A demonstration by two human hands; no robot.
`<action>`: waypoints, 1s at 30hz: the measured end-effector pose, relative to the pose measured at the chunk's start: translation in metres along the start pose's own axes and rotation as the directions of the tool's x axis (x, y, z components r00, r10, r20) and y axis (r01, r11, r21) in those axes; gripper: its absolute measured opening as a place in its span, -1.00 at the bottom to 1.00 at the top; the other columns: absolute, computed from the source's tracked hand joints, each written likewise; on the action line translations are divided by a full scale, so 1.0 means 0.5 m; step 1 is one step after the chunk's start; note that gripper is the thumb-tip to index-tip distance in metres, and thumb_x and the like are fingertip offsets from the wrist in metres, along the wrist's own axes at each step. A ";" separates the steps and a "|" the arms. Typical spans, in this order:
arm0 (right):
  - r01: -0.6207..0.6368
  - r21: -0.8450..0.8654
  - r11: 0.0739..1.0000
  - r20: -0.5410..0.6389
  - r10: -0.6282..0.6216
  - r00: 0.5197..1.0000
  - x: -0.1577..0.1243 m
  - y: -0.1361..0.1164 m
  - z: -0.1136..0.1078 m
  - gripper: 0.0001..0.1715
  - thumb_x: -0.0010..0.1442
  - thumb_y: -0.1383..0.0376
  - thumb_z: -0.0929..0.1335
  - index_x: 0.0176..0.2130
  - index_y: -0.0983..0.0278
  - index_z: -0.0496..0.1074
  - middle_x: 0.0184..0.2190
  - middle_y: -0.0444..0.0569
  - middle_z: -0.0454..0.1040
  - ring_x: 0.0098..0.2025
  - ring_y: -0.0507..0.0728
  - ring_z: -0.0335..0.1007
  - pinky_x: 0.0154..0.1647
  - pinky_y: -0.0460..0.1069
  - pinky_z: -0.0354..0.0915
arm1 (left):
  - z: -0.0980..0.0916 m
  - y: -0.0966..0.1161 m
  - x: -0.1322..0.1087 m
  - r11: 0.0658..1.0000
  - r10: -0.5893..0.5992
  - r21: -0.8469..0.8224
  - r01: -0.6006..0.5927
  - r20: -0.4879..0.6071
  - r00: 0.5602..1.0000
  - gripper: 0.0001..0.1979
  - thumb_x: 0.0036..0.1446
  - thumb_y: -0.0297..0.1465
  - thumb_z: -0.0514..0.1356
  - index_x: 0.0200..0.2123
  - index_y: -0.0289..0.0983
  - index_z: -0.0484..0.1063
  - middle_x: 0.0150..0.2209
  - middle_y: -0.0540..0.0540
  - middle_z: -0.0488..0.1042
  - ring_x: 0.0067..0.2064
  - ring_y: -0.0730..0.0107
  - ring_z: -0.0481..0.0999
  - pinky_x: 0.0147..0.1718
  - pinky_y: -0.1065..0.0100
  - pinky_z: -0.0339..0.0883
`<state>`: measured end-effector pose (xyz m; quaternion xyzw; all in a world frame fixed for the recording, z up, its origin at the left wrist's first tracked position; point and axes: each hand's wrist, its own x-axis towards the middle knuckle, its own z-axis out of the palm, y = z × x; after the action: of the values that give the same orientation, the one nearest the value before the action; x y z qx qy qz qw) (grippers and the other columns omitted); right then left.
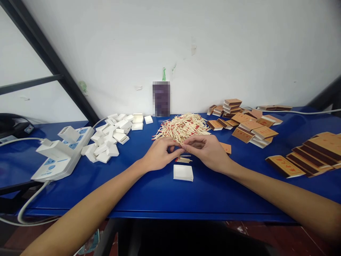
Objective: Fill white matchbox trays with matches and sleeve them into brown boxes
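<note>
Two hands busy here: left hand [160, 155] and right hand [213, 153] pinch fingertip to fingertip, apparently on matches [181, 143], likely for fine control! Match pile [186, 125] at twelve o'clock, close for easy reach; loose matches [183, 160] and a lone white tray [183, 172] at six; heaped trays [106, 137] at ten, matchboxes [243, 136] at two, seemingly sorted apart.

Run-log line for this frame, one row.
left hand + right hand: fingertips meeting at near edge of match pile | grip contents: unclear | loose matches: between hands and white tray
</note>
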<state>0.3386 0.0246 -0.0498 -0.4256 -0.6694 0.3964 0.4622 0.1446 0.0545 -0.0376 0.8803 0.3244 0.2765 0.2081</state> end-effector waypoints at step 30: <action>0.406 -0.618 0.673 0.335 -0.242 0.911 -0.019 -0.017 -0.050 -0.88 0.16 0.38 0.29 -0.41 0.28 0.41 -0.52 -0.13 0.41 -0.48 0.02 0.25 -0.41 -0.05 0.13 | 0.003 -0.013 -0.005 0.994 0.050 -0.100 -0.043 0.064 0.997 -0.77 0.27 -0.46 0.09 -0.10 -0.24 0.52 -0.18 -0.05 0.59 -0.16 0.37 0.53 -0.13 0.34 0.34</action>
<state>0.3629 0.0164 -0.0381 -0.3896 -0.8796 0.0824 0.2603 0.1409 0.0573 -0.0432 0.8850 0.2826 0.2678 0.2553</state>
